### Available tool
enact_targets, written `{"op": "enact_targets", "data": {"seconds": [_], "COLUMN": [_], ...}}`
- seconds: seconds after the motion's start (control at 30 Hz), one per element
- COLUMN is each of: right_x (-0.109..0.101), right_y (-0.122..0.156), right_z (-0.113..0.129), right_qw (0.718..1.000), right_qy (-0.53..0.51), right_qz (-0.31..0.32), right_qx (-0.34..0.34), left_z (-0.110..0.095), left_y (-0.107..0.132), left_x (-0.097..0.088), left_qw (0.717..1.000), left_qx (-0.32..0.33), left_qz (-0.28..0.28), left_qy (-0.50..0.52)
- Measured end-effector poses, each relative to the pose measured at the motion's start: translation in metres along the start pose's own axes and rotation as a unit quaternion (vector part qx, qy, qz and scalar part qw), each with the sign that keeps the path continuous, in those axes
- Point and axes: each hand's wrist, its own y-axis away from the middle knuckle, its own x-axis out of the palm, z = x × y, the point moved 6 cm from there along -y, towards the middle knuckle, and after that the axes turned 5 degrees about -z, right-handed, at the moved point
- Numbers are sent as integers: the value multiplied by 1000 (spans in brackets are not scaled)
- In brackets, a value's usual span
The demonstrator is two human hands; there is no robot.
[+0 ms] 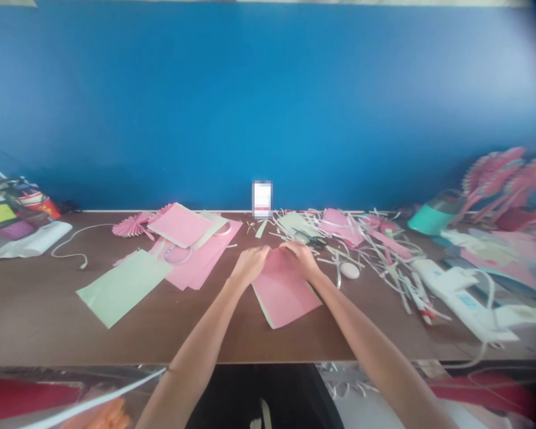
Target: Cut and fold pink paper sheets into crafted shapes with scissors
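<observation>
- Across the brown wooden tabletop, a pink rectangular paper sheet lies centred near the front edge, pale green edge showing along its lower left.
- Left hand and right hand sit close together on the sheet's far edge, fingers curled and pressed down on the paper; whether they pinch it, cannot tell.
- Left of hands: pale green paper sheet, loose pink paper sheets, pleated pink paper fan.
- Right of hands: black-handled scissors, tangled pale paper strips.
</observation>
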Motion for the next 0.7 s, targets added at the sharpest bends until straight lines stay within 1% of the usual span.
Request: {"op": "enact_targets", "data": {"seconds": [0.1, 0.2, 0.3, 0.37, 0.53, 0.7], "right_x": [-8, -10, -2, 0, -7, -18], "right_y": [-1, -4, -4, -3, -3, -3], "right_z": [3, 16, 28, 31, 19, 9], "right_qw": [998, 992, 987, 985, 985, 988], "right_qy": [52, 112, 127, 130, 144, 147], "right_qz": [-22, -37, 0, 17, 13, -15], "right_qx": [-8, -48, -102, -116, -92, -54], "left_z": [2, 1, 0, 0, 4, 3], "left_y": [0, 1, 1, 1, 2, 3], "left_x": [3, 3, 3, 2, -2, -7], "left_qw": [1000, 1000, 1000, 1000, 1000, 999], "left_qx": [-1, 6, 14, 17, -4, -5], "left_qz": [19, 27, 26, 25, 19, 10], "left_qy": [-7, -10, -7, -1, 6, 47]}}
